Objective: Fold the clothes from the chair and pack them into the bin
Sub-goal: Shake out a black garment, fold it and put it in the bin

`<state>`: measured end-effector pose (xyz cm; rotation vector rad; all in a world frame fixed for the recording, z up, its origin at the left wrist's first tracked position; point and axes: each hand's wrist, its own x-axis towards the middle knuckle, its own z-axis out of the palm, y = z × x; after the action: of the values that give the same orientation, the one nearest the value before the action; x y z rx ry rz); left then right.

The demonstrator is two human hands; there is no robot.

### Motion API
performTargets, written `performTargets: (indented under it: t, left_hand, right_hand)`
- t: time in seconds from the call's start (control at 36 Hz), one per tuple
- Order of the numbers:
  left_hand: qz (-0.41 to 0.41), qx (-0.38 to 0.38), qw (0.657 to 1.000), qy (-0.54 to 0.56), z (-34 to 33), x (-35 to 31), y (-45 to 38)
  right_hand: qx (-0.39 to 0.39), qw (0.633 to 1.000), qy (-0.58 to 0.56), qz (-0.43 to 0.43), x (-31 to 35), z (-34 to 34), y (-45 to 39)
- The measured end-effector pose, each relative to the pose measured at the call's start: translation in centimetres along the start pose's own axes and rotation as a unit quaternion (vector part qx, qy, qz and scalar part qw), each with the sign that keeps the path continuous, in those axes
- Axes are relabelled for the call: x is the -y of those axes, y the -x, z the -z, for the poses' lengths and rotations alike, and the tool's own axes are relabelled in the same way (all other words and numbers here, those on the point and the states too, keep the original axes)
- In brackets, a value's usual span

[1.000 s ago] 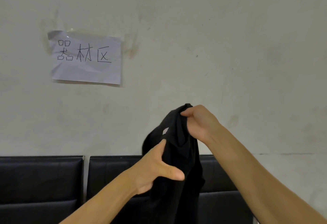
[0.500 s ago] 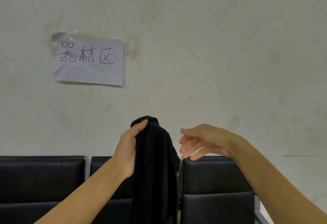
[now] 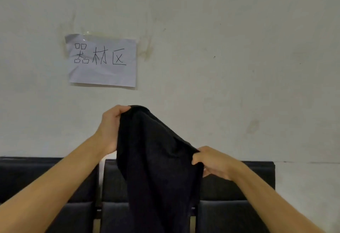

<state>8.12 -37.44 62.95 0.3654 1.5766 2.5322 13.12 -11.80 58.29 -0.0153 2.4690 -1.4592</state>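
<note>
Black, soft knit cloth, a dark garment [image 3: 158, 168], hangs in the air in front of a row of black padded chairs [image 3: 237, 196] that stand against a pale, stained wall [image 3: 239, 48]. The person's left hand [image 3: 110, 128] holds it highest, fingers curled over the top edge and pinching a bunched fold. The right hand [image 3: 213, 162] sits lower and to the side, fingers and thumb closed on the cloth's right edge. Between the two grips the top edge slopes down from left to right, and the rest drops straight past the bottom of the view, so its long axis runs vertically. I cannot tell what kind of garment it is.

It looks light and limp, with no stiffness, and will likely sag wherever it is unsupported. Taking it by two matching corners or a seam, stretched level, should suit folding best. A white paper sign [image 3: 103, 61] with handwritten characters is taped to the wall. No bin is in view.
</note>
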Motion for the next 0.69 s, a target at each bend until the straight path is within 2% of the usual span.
performTargets:
  t: [0.08, 0.14, 0.19, 0.28, 0.33, 0.39, 0.53, 0.58, 0.64, 0.69]
  left_hand:
    - [0.019, -0.048, 0.989, -0.139, 3.5, -0.4, -1.3]
    - [0.024, -0.054, 0.978, -0.2, 5.6, -0.3, -1.7]
    - [0.034, -0.062, 0.978, -0.197, 7.0, -0.5, -2.1]
    - [0.04, -0.078, 0.991, -0.102, 7.8, -0.8, -2.3]
    - [0.056, -0.039, 0.996, -0.061, 7.5, -0.1, -2.0]
    - [0.082, 0.005, 0.994, -0.077, 6.7, 1.5, -1.9]
    - [0.159, 0.119, 0.965, -0.172, 4.6, 5.7, -1.8]
    - [0.17, 0.195, 0.936, -0.239, 3.7, 8.0, -1.4]
    - [0.189, 0.281, 0.881, -0.329, 2.7, 10.8, -0.4]
    - [0.221, 0.332, 0.838, -0.372, 2.0, 13.8, 0.2]
  right_hand:
    - [-0.027, 0.998, -0.052, 0.012, 0.5, 1.3, 0.4]
    - [-0.043, 0.995, -0.089, 0.019, 0.9, 2.0, 0.8]
    - [-0.049, 0.992, -0.109, 0.027, 1.3, 2.7, 1.2]
    - [-0.063, 0.986, -0.148, 0.032, 1.8, 3.0, 1.3]
    - [-0.073, 0.972, -0.221, 0.038, 2.1, 2.6, 1.2]
    - [-0.067, 0.96, -0.267, 0.044, 2.5, 2.2, 1.0]
    - [-0.049, 0.964, -0.26, 0.037, 3.7, 1.4, 1.1]
    - [-0.053, 0.96, -0.272, 0.038, 4.2, 1.5, 1.4]
    - [-0.062, 0.954, -0.292, 0.041, 4.6, 1.8, 1.7]
    - [-0.069, 0.951, -0.297, 0.044, 4.9, 2.2, 2.0]
